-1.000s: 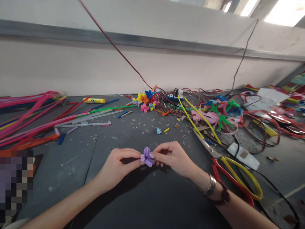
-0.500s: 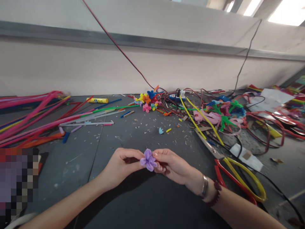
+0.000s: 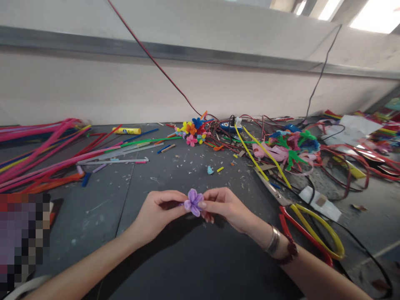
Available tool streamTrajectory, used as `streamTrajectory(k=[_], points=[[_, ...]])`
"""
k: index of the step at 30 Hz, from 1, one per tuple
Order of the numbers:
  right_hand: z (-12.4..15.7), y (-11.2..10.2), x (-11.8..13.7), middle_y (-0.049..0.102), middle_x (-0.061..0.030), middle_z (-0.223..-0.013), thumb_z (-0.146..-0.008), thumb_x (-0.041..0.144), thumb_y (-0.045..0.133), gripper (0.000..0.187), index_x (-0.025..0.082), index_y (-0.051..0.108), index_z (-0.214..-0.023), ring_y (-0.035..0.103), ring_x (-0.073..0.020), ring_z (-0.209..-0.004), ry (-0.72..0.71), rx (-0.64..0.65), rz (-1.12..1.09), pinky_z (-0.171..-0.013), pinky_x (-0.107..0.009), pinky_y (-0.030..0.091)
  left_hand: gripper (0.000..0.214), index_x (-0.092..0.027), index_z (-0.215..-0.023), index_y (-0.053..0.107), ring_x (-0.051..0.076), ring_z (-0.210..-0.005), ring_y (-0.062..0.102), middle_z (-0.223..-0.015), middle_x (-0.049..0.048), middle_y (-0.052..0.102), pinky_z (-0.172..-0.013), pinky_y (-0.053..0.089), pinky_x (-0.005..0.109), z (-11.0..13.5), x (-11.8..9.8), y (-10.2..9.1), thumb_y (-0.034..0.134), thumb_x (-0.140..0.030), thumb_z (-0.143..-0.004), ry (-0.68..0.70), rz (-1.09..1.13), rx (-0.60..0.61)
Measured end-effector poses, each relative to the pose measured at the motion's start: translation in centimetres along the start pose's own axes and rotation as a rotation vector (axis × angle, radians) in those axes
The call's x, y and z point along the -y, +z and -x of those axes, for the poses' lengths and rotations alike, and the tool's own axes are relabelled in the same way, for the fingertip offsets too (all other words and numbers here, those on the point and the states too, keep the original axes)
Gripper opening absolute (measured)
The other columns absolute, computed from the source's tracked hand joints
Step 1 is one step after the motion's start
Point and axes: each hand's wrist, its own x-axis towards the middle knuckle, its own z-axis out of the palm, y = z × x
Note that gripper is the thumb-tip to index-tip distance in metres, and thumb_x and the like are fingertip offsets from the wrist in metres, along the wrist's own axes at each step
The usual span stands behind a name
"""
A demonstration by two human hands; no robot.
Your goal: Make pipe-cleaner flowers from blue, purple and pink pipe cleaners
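Observation:
A small purple pipe-cleaner flower (image 3: 193, 202) is held between both hands just above the dark table (image 3: 187, 258). My left hand (image 3: 156, 212) pinches it from the left with curled fingers. My right hand (image 3: 226, 206) pinches it from the right, thumb and fingertips on the petals; a metal bangle and a dark red bracelet sit on that wrist.
Long pink, red and orange pipe cleaners (image 3: 40, 154) lie at the left with a yellow glue stick (image 3: 126, 131). A cluster of finished coloured flowers (image 3: 192, 131) sits at the back. Scissors with red and yellow handles (image 3: 308, 225), tangled wires and scraps crowd the right.
Both hands have shifted slightly with the flower still pinched between them; the flower has turned a little in the fingers.

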Motion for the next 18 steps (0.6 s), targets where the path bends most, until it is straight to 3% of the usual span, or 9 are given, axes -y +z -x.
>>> streamTrajectory(k=[4,8,18], points=[[0.07,-0.07,0.32,0.059,0.0011,-0.056,-0.069,0.034,0.067,0.024,0.011,0.062,-0.066,0.05,-0.0048,-0.046,0.019,0.04,0.029,-0.047,-0.018,0.04,0.004,-0.018,-0.072,0.071,0.016,-0.072,0.063,-0.08,0.0023,0.071,-0.068,0.049,0.022,-0.03,-0.07,-0.06,0.068,-0.018,-0.069,0.052,-0.082,-0.022],[0.15,-0.33,0.59,0.059,0.0013,-0.055,-0.067,0.032,0.069,0.022,0.011,0.064,-0.067,0.05,-0.0051,-0.046,0.001,-0.01,0.03,-0.046,-0.018,0.04,0.011,-0.019,-0.081,0.072,0.017,-0.077,0.063,-0.087,0.004,0.071,-0.071,0.048,0.024,-0.05,-0.15,-0.15,0.064,-0.02,-0.074,0.051,-0.074,0.046],[0.15,-0.38,0.23,0.061,0.0011,-0.052,-0.066,0.027,0.07,0.019,0.01,0.063,-0.062,0.051,-0.0042,-0.043,0.033,0.009,-0.048,-0.045,-0.017,0.04,0.01,-0.014,-0.076,0.07,0.01,-0.063,0.057,-0.07,0.0035,0.067,-0.062,0.044,0.019,-0.6,0.42,-0.5,0.066,-0.021,-0.073,-0.291,0.347,0.171]])
